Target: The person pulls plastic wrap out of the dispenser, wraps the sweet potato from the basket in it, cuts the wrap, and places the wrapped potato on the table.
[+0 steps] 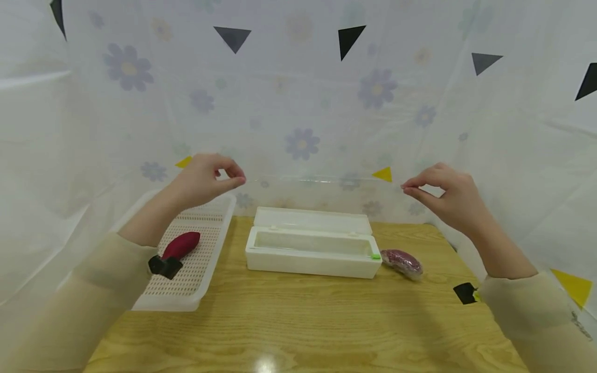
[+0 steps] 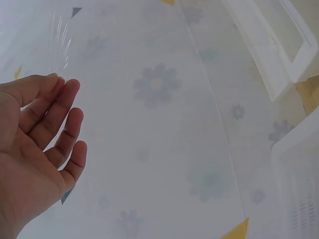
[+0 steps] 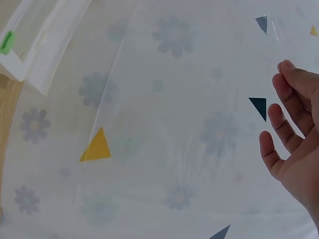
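A clear sheet of cling film stretches between my two hands, raised above the table and nearly invisible but for its glints. My left hand pinches one end between thumb and fingertips; the left wrist view shows the film rising from that pinch. At the other end my right hand pinches the film with thumb and index finger, its other fingers loosely bent. Below and between the hands stands a long white cling film dispenser box, lid raised, with a green slider at its right end.
Right of the box lies a purple, sweet-potato-shaped object wrapped in clear film. A white perforated basket at the left holds a smooth dark red one. A flower-printed curtain hangs behind the wooden table.
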`<act>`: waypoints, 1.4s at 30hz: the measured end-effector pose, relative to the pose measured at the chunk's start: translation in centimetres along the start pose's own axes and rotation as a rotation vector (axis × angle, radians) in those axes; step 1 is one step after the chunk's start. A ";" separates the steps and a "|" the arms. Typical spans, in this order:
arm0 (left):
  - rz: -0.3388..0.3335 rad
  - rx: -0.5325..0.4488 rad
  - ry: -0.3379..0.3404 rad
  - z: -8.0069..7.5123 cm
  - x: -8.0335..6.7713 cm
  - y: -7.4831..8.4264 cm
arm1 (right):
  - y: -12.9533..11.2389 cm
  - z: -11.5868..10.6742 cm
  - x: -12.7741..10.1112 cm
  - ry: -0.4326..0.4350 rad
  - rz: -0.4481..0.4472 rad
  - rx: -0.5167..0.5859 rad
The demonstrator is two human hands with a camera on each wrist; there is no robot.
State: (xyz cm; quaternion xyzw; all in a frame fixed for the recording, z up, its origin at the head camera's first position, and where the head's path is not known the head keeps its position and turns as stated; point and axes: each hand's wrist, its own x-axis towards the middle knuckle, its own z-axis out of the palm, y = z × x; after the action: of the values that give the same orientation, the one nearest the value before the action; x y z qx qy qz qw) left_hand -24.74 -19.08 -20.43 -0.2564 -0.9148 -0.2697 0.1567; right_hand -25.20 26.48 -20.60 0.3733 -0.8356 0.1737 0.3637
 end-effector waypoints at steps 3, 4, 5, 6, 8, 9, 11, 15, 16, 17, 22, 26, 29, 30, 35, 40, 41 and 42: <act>0.000 -0.015 0.001 0.3 -0.9 0.1 | -0.6 -0.3 -0.6 0.002 0.005 0.025; 0.005 -0.020 0.001 0.4 -1.1 0.1 | -0.8 -0.3 -0.9 0.005 0.011 0.035; 0.009 -0.024 0.007 0.6 -1.4 0.2 | -1.0 -0.3 -1.2 0.010 0.016 0.046; 0.015 -0.029 0.011 0.8 -1.7 0.2 | -1.2 -0.3 -1.5 0.015 0.020 0.059; 0.029 -0.042 0.021 1.1 -2.3 0.3 | -1.5 -0.2 -2.2 0.030 0.024 0.078; 0.035 -0.046 0.026 1.3 -2.7 0.4 | -1.7 -0.1 -2.5 0.039 0.026 0.091; 0.039 -0.058 0.036 1.5 -3.3 0.5 | -2.1 0.0 -3.1 0.043 0.046 0.121; 0.030 -0.085 0.046 2.0 -4.8 0.6 | -3.0 0.0 -4.2 0.029 0.088 0.183; 0.024 -0.094 0.046 2.1 -5.2 0.7 | -3.3 0.0 -4.4 0.018 0.103 0.196; 0.027 -0.105 0.047 2.2 -5.5 0.7 | -3.5 0.0 -4.6 0.013 0.110 0.216; 0.050 -0.173 0.047 2.8 -7.5 0.7 | -4.4 0.1 -5.7 -0.012 0.127 0.356; 0.052 -0.210 0.039 3.1 -8.8 0.8 | -4.9 0.4 -6.6 -0.033 0.102 0.513; 0.052 -0.224 0.026 3.3 -9.7 0.8 | -5.1 0.5 -7.3 -0.077 0.103 0.641; 0.051 -0.229 0.016 3.4 -10.0 0.8 | -5.1 0.5 -7.5 -0.094 0.094 0.688; 0.104 -0.277 -0.030 4.2 -11.6 0.5 | -4.8 1.0 -8.4 -0.208 -0.014 0.901; 0.168 -0.305 -0.078 5.0 -12.9 0.2 | -4.8 1.3 -9.3 -0.324 -0.099 0.994; 0.185 -0.313 -0.089 5.2 -13.2 0.1 | -4.7 1.4 -9.5 -0.344 -0.109 1.004; 0.204 -0.323 -0.103 5.4 -13.5 0.1 | -4.7 1.6 -9.7 -0.363 -0.115 1.012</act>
State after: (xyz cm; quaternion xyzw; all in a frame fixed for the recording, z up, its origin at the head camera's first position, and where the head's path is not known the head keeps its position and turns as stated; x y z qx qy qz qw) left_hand -14.48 -21.11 -30.47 -0.3828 -0.8359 -0.3823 0.0931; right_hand -17.96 27.31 -28.74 0.5709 -0.6751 0.4673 -0.0028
